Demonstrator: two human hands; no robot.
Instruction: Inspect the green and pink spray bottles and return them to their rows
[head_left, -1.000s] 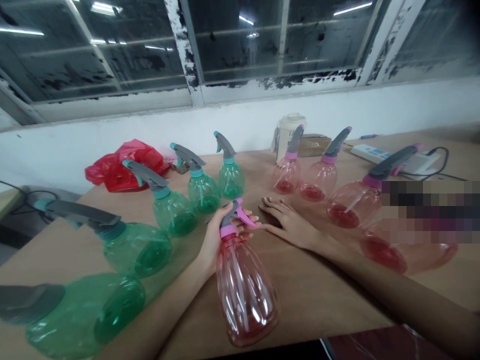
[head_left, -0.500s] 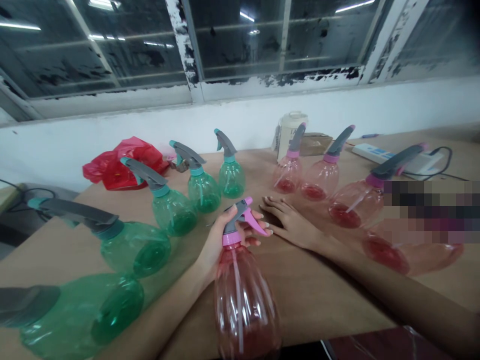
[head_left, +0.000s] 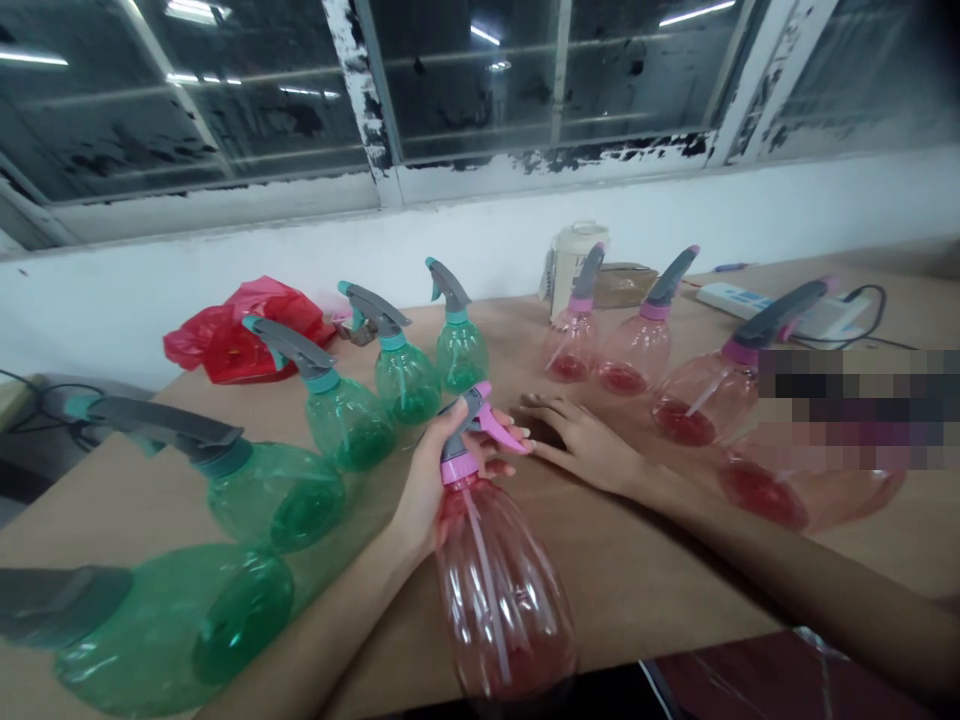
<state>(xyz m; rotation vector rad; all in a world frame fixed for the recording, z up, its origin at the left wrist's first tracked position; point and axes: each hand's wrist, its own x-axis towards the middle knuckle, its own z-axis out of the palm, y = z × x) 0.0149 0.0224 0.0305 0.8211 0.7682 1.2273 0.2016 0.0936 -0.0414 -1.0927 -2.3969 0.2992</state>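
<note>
My left hand (head_left: 431,460) is wrapped round the grey neck of a pink spray bottle (head_left: 502,590), whose pink trigger points to the right. The bottle is clear, with a tube inside, and leans towards me over the table's near edge. My right hand (head_left: 585,440) lies palm down on the table (head_left: 637,580), fingers stretched out, holding nothing. Its thumb side is close to the trigger; I cannot tell if they touch. To the left stands a row of green spray bottles (head_left: 349,425). More pink spray bottles (head_left: 634,350) stand in a row to the right.
A red plastic bag (head_left: 251,335) lies at the back left. By the wall are a white cup-like container (head_left: 574,260), a brown packet (head_left: 626,285) and a white power strip (head_left: 780,312) with a black cable. Part of the right side is blurred out by pixels.
The pink bottle in my left hand has tilted and shifted, its base swinging a little to the right, its head slightly higher. My right hand has stayed in place.
</note>
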